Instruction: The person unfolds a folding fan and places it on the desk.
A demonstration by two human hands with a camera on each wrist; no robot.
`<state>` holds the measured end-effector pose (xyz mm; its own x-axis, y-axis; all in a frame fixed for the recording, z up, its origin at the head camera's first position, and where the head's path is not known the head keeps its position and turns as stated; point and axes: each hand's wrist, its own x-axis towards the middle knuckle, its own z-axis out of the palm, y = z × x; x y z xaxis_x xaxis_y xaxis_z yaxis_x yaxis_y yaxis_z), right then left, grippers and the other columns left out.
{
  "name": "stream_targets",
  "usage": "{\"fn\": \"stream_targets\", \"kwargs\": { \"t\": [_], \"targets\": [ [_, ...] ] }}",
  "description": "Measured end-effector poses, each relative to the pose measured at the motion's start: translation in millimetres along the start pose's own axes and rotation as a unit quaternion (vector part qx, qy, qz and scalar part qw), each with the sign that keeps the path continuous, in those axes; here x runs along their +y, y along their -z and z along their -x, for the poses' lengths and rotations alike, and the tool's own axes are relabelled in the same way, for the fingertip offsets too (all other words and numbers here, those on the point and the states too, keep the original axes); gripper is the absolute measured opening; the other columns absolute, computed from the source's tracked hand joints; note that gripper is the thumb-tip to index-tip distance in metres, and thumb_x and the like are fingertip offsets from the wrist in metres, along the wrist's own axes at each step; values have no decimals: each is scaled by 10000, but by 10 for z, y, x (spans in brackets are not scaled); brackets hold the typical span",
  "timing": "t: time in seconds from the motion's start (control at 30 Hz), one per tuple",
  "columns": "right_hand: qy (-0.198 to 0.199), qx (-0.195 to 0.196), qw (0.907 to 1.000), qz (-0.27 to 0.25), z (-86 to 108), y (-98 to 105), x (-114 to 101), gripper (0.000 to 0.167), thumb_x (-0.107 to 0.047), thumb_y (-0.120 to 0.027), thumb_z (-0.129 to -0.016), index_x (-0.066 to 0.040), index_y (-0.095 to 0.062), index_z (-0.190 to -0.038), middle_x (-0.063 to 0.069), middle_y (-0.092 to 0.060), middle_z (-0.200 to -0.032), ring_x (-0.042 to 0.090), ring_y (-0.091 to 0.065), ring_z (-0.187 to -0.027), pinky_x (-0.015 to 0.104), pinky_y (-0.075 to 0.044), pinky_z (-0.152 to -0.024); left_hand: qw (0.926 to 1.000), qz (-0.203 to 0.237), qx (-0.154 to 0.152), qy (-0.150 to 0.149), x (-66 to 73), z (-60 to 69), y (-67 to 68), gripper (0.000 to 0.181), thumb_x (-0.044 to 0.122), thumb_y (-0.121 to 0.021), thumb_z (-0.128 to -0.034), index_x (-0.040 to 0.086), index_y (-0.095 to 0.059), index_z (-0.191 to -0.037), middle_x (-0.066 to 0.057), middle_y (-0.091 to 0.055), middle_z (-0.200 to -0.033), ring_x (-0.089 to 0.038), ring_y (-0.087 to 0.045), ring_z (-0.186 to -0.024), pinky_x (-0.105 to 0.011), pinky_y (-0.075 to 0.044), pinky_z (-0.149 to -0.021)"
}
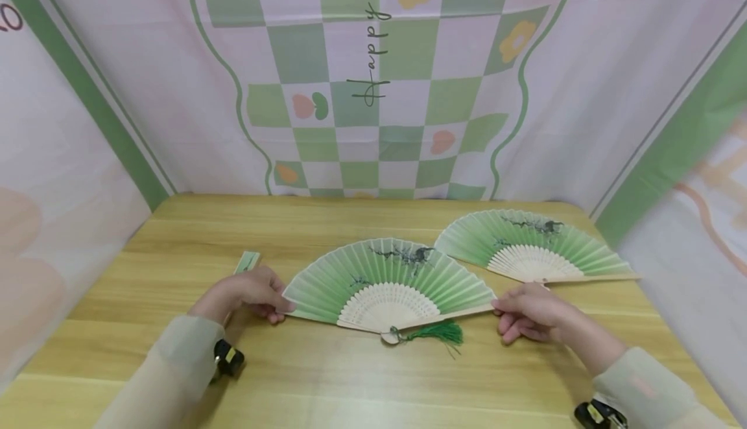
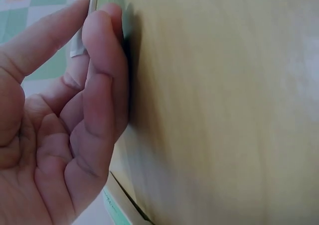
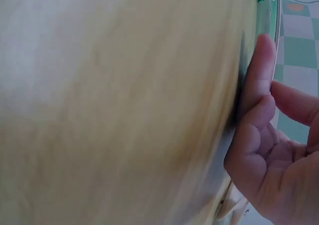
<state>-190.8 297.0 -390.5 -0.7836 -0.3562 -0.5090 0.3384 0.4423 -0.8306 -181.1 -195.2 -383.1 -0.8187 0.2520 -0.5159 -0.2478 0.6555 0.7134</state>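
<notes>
A green folding fan with a dark bird-and-branch print lies spread in an arc across the middle of the table. My left hand pinches its left end between thumb and fingers. At the opposite end my right hand pinches the outer rib. A green tassel hangs from the pivot and lies on the wood. In the left wrist view the thumb presses the fan's edge against the fingers. The right wrist view shows the index finger stretched along the fan's underside.
Another open green fan lies behind and to the right, its pivot partly hidden by my right hand. A folded fan with a green end lies left, mostly behind my left hand. The wooden table meets a patterned curtain at the back.
</notes>
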Motion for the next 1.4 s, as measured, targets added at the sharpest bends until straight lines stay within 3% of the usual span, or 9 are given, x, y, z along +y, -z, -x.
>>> {"fn": "stream_targets", "kwargs": {
  "t": [0.17, 0.33, 0.67, 0.97, 1.23, 1.4],
  "targets": [
    [-33, 26, 9994, 329, 24, -18, -26, 252, -221, -521, -1029, 11, -597, -967, 13, -688, -686, 133, -708, -585, 133, -421, -445, 9996, -281, -4, -51, -4, 27, -4, 273, 149, -755, -876, 60, -632, -649, 0, -664, -596, -76, -592, -529, -179, -449, -511],
    [10, 44, 9984, 565, 41, -33, -49, 255, -214, -520, -1028, 12, -598, -939, 19, -673, -653, 125, -690, -544, 129, -418, -439, 9994, -289, -71, -158, -9, 58, -12, 264, 126, -749, -875, 43, -635, -653, 5, -651, -578, -65, -567, -512, -170, -454, -511],
    [78, 105, 9951, 977, 58, -32, -43, 268, -223, -538, -1014, -18, -574, -846, 15, -638, -589, 107, -652, -480, 132, -407, -428, 9960, -783, 324, -287, 41, 119, -36, 310, 152, -775, -850, 56, -620, -599, 9, -625, -524, -69, -478, -468, -189, -391, -501],
    [333, 261, 9904, 1314, 82, -68, -27, 225, -125, -580, -981, -16, -544, -788, 31, -586, -572, 97, -607, -453, 256, -549, -484, 9893, -1334, 581, -90, 75, 149, -82, 314, 193, -818, -810, 59, -616, -612, -15, -597, -544, -107, -484, -500, -229, -429, -552],
    [282, 227, 9910, 1288, 87, -54, -37, 256, -152, -542, -1003, -18, -534, -785, 26, -594, -571, 99, -612, -458, 261, -557, -496, 9893, -1202, 797, -221, 45, 191, -11, 261, 193, -768, -859, 32, -639, -698, -39, -627, -607, -132, -544, -561, -260, -469, -567],
    [248, 600, 9884, 1376, 89, -26, -53, 232, -166, -557, -990, 10, -581, -841, 44, -626, -630, 128, -643, -504, 209, -496, -468, 9882, -984, 1133, -299, -1, 248, 103, 278, 248, -682, -936, 3, -628, -817, -75, -668, -706, -169, -620, -619, -308, -529, -621]
  ]
}}
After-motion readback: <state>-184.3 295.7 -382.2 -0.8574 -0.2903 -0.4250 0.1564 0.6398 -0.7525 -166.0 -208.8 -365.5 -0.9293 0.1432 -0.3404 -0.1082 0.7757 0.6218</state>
